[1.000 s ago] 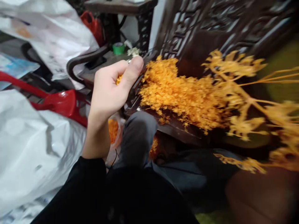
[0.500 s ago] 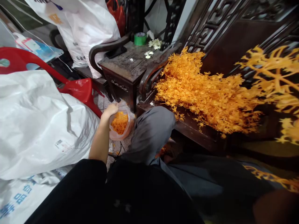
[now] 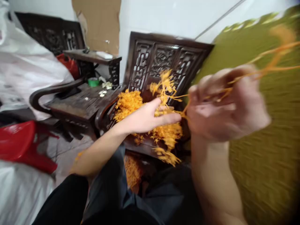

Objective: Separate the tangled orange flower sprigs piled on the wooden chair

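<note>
An orange sprig (image 3: 167, 80) stretches sideways between the two hands, its long axis rising from the leafy clusters just above the left hand (image 3: 148, 118) to the stems in the right hand (image 3: 226, 106), where loose ends poke out beyond the grip, up and to the right. The right grip is curled, pinching those thin stems; the left grip is spread, thumb and forefinger apart and pointing toward the right hand, and blur leaves it unclear whether it touches the strands. The clusters lie left of the right grip and are much nearer the left one. Behind and below the left grip, an orange heap (image 3: 127, 101) spreads over the seat of a carved wooden chair (image 3: 161, 59), with the left hand and forearm crossing in front of it. Farther left of that grip, past the armrest (image 3: 104, 111), a small dark desk (image 3: 70, 98) bears a green tape roll (image 3: 93, 82). A red stool (image 3: 17, 142) stands to the lower left, and an olive surface (image 3: 264, 162) fills the space behind and right of the right grip.
</note>
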A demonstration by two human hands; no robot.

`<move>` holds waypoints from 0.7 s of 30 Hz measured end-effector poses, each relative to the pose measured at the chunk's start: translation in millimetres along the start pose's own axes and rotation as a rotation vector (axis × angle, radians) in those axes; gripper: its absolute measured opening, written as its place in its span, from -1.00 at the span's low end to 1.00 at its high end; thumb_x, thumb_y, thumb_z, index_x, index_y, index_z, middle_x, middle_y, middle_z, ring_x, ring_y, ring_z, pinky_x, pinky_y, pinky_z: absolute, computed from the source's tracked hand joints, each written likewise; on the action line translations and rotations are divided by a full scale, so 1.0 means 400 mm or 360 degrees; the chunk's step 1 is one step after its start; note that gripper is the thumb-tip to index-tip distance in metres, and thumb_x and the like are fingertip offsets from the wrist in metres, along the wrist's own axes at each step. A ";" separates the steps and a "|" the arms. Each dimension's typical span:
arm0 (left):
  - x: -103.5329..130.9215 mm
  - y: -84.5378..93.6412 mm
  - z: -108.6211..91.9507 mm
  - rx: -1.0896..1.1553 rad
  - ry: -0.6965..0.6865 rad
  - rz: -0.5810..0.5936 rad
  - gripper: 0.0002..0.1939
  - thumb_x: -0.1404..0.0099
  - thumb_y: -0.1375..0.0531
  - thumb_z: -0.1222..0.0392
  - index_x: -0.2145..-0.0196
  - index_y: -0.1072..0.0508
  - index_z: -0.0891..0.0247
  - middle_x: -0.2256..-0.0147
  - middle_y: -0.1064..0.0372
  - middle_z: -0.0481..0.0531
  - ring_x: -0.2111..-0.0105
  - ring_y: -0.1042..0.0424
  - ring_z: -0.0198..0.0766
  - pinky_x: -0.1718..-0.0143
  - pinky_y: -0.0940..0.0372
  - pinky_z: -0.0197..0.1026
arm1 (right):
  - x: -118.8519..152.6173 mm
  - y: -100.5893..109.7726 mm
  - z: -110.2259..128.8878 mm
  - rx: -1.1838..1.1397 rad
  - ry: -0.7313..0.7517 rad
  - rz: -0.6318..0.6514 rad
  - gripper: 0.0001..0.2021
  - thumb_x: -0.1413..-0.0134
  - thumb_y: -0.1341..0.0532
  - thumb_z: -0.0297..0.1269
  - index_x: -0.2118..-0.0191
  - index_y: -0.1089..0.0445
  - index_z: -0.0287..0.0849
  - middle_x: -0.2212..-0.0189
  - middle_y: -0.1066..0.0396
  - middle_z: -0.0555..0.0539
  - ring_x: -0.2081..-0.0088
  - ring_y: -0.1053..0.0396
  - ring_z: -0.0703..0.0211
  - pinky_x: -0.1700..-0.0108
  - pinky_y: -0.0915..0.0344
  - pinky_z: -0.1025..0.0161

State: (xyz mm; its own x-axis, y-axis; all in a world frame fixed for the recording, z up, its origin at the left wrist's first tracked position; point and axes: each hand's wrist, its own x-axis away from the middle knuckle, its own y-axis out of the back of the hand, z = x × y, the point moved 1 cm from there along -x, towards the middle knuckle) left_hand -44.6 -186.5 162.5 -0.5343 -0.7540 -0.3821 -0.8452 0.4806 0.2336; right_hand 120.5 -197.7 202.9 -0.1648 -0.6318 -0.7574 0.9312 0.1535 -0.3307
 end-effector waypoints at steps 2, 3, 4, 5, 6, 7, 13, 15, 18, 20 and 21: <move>-0.117 -0.010 0.023 0.0345 -0.0119 -0.0130 -0.45 -0.28 -0.41 -0.05 -0.09 -0.41 0.28 0.10 -0.60 0.19 0.20 -0.62 -0.18 0.13 -0.51 -0.15 | -0.015 0.035 -0.012 -0.0184 0.0173 -0.0001 -0.92 -0.07 -0.34 -0.25 0.31 -0.58 -0.10 0.52 -0.24 0.03 0.49 -0.22 0.26 0.39 -0.33 0.25; -0.167 -0.006 0.034 0.0432 -0.0142 -0.0194 -0.50 -0.30 -0.40 0.01 -0.08 -0.41 0.28 0.18 -0.59 0.13 0.31 -0.60 -0.28 0.20 -0.50 -0.21 | -0.020 0.059 -0.025 -0.0211 0.0167 0.0003 -0.92 -0.07 -0.32 -0.30 0.32 -0.59 -0.11 0.50 -0.26 0.02 0.45 -0.26 0.25 0.33 -0.38 0.23; -0.211 0.004 0.043 0.0457 -0.0146 -0.0260 -0.58 -0.32 -0.38 0.05 -0.03 -0.43 0.28 0.25 -0.57 0.06 0.41 -0.55 -0.36 0.30 -0.46 -0.27 | -0.023 0.088 -0.038 -0.0162 0.0104 0.0008 -0.91 -0.06 -0.31 -0.32 0.31 -0.59 -0.08 0.46 -0.31 0.01 0.40 -0.31 0.23 0.23 -0.44 0.20; -0.247 0.018 0.051 0.0436 -0.0139 -0.0315 -0.68 -0.34 -0.36 0.08 0.04 -0.45 0.28 0.32 -0.53 0.01 0.50 -0.48 -0.43 0.40 -0.40 -0.32 | -0.027 0.123 -0.048 -0.0090 0.0052 0.0030 -0.90 -0.04 -0.32 -0.33 0.29 -0.59 -0.05 0.42 -0.37 0.00 0.35 -0.37 0.21 0.13 -0.48 0.17; -0.276 0.033 0.059 0.0396 -0.0132 -0.0365 -0.77 -0.37 -0.33 0.10 0.11 -0.46 0.27 0.37 -0.48 -0.04 0.56 -0.39 -0.47 0.50 -0.31 -0.36 | -0.031 0.162 -0.052 0.0006 -0.0021 0.0085 -0.85 -0.02 -0.34 -0.35 0.25 -0.60 -0.04 0.36 -0.43 0.00 0.28 -0.43 0.19 0.01 -0.49 0.12; -0.298 0.048 0.067 0.0345 -0.0132 -0.0414 -0.83 -0.39 -0.29 0.11 0.17 -0.47 0.25 0.41 -0.43 -0.07 0.60 -0.31 -0.50 0.56 -0.21 -0.37 | -0.037 0.202 -0.050 0.0135 -0.0134 0.0200 -0.79 -0.01 -0.37 -0.36 0.18 -0.60 -0.02 0.27 -0.51 0.00 0.20 -0.48 0.16 -0.10 -0.48 0.07; -0.338 0.078 0.122 -0.0256 -0.0288 -0.0626 -0.79 -0.43 -0.22 0.08 0.34 -0.51 0.22 0.49 -0.37 -0.07 0.53 -0.25 -0.38 0.49 -0.14 -0.29 | -0.063 0.348 -0.020 0.0798 -0.0685 0.1064 -0.34 -0.04 -0.48 0.10 -0.25 -0.50 0.01 -0.27 -0.43 -0.16 -0.33 -0.35 -0.14 -0.43 -0.22 -0.13; -0.332 0.055 0.138 -0.0440 -0.0313 -0.0549 -0.78 -0.44 -0.21 0.11 0.34 -0.54 0.24 0.44 -0.43 -0.05 0.43 -0.34 -0.32 0.37 -0.24 -0.26 | -0.069 0.335 -0.069 0.0852 -0.0660 0.0657 -0.52 -0.20 -0.36 0.14 -0.11 -0.60 -0.01 -0.16 -0.54 -0.16 -0.22 -0.47 -0.07 -0.38 -0.30 -0.13; -0.322 0.019 0.165 -0.0594 -0.0309 -0.0447 -0.79 -0.44 -0.20 0.13 0.30 -0.58 0.23 0.41 -0.48 -0.05 0.40 -0.39 -0.30 0.32 -0.28 -0.24 | -0.066 0.290 -0.195 0.0776 -0.0855 0.0151 -0.55 -0.01 -0.51 0.03 0.03 -0.63 -0.10 0.07 -0.64 -0.14 0.09 -0.59 0.06 -0.12 -0.52 -0.01; -0.319 0.010 0.187 -0.0587 -0.0232 -0.0478 -0.80 -0.44 -0.19 0.11 0.24 -0.59 0.21 0.43 -0.48 -0.07 0.49 -0.40 -0.33 0.41 -0.27 -0.26 | -0.063 0.268 -0.275 0.0496 -0.0945 0.0025 -0.57 0.09 -0.56 -0.01 0.16 -0.62 -0.17 0.25 -0.64 -0.10 0.26 -0.58 0.16 0.08 -0.56 0.13; -0.320 0.012 0.200 -0.0535 -0.0166 -0.0538 -0.80 -0.45 -0.19 0.09 0.23 -0.58 0.20 0.44 -0.48 -0.07 0.54 -0.40 -0.34 0.47 -0.26 -0.27 | -0.062 0.264 -0.306 0.0362 -0.0941 -0.0059 -0.60 0.11 -0.57 -0.04 0.21 -0.60 -0.18 0.33 -0.61 -0.05 0.33 -0.55 0.22 0.17 -0.55 0.20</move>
State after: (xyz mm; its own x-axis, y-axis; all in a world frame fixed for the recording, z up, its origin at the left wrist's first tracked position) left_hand 20.1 -51.9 141.0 -0.2403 -0.7859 -0.5697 -0.9361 0.0323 0.3503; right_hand 183.4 -72.8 118.0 -0.0513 -0.9564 -0.2874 0.9849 -0.0008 -0.1734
